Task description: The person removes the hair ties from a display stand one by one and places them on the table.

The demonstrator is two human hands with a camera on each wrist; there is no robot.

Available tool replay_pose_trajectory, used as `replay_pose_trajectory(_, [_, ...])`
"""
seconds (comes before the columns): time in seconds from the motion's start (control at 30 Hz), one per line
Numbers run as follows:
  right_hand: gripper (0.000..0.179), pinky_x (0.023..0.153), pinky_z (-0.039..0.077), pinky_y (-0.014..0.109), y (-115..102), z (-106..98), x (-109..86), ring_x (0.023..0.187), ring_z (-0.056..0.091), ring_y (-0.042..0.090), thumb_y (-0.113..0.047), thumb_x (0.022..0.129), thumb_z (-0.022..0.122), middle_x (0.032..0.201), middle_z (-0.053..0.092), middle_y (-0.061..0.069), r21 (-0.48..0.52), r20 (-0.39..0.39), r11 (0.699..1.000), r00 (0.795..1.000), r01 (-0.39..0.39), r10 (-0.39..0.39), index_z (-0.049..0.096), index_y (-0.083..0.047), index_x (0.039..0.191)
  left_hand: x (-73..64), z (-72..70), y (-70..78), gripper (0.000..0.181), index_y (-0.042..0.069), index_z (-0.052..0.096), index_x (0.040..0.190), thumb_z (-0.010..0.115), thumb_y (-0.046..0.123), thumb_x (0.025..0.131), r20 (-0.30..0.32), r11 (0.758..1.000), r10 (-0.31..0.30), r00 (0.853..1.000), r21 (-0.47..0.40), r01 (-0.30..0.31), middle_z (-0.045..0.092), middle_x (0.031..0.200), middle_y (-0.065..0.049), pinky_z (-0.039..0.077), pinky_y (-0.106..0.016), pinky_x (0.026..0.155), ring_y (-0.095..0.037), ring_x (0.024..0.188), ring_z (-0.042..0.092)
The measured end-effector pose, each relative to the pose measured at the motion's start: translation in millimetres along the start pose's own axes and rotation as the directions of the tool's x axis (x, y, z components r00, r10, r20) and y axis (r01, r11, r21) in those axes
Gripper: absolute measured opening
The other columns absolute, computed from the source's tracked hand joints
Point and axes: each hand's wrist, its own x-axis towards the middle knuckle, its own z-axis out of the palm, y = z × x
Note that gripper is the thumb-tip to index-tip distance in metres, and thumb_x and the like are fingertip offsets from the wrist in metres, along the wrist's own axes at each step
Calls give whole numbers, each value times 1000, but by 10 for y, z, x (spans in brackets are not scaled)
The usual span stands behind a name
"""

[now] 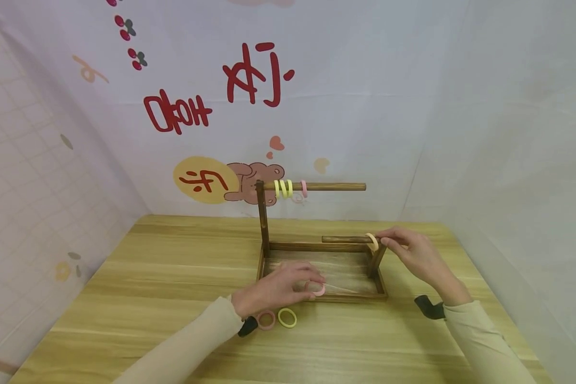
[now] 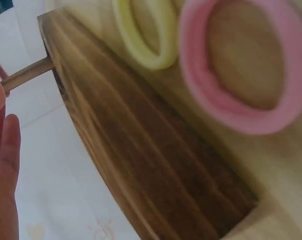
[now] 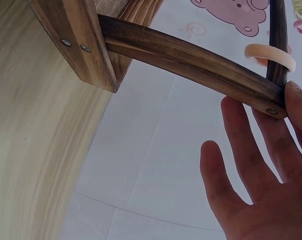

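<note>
My left hand [image 1: 285,285] pinches a pale pink hair tie [image 1: 319,290] between thumb and fingertips, over the front edge of a wooden stand [image 1: 350,297]. At the stand's right side, my right hand [image 1: 415,256] grips the top of the short post, where the lower rod [image 1: 341,239] joins it. In the right wrist view the thumb and fingertips lie against that corner. A peach hair tie [image 3: 270,56] hangs around the lower rod beside these fingertips. On the upper rod [image 1: 338,186] hang several yellow hair ties [image 1: 283,189] and one pink hair tie [image 1: 304,189].
On the table [image 1: 182,277], in front of the stand, lie a pink hair tie [image 2: 193,70] and a yellow hair tie [image 2: 168,45], side by side. The stand has a shallow tray base and a tall left post [image 1: 264,221]. A printed cloth [image 1: 355,117] hangs behind the table.
</note>
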Motion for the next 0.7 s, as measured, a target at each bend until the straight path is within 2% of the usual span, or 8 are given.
replay_pose_trajectory(0.1, [18, 84, 58, 58, 0, 0, -2, 105, 72, 38, -12, 104, 64, 115, 76, 10, -2, -4, 1000, 1000, 6, -6, 76, -9, 117, -34, 28, 1, 29, 12, 73, 125, 76, 12, 96, 33, 1000, 13, 999, 20, -14, 67, 129, -2, 51, -26, 101, -15, 119, 62])
replay_pose_trajectory(0.27, [18, 84, 58, 56, 5, -1, 4, 105, 73, 36, -13, 104, 64, 114, 77, 8, -8, -1, 1000, 1000, 8, -8, 76, -9, 117, -93, 106, -32, 28, 7, 74, 122, 78, 11, 94, 47, 994, 96, 994, 43, -98, 69, 120, -3, 55, -20, 82, -14, 92, 65])
replay_pose_trajectory(0.37, [18, 85, 58, 54, 13, 6, 8, 105, 73, 34, -13, 104, 64, 115, 76, 8, -11, 3, 1000, 1000, 7, -7, 75, -9, 118, -128, 143, -45, 27, 6, 75, 121, 77, 12, 95, 56, 992, 113, 992, 46, -115, 69, 121, -4, 54, -18, 82, -14, 91, 64])
replay_pose_trajectory(0.57, [18, 85, 58, 55, 5, 3, 2, 104, 73, 34, -13, 105, 64, 115, 77, 7, -10, 3, 1000, 1000, 4, -4, 76, -10, 118, -187, 193, -26, 27, 7, 73, 123, 75, 12, 97, 125, 997, 71, 990, 13, -74, 67, 123, -2, 53, -17, 88, -10, 101, 65])
replay_pose_trajectory(0.7, [18, 85, 58, 55, -6, 0, 0, 104, 73, 35, -12, 104, 64, 115, 76, 8, -2, 4, 1000, 1000, 5, -5, 76, -10, 118, -214, 228, -15, 28, 6, 72, 123, 75, 11, 96, 169, 998, 59, 984, 12, -62, 67, 124, -2, 51, -12, 89, -6, 102, 66])
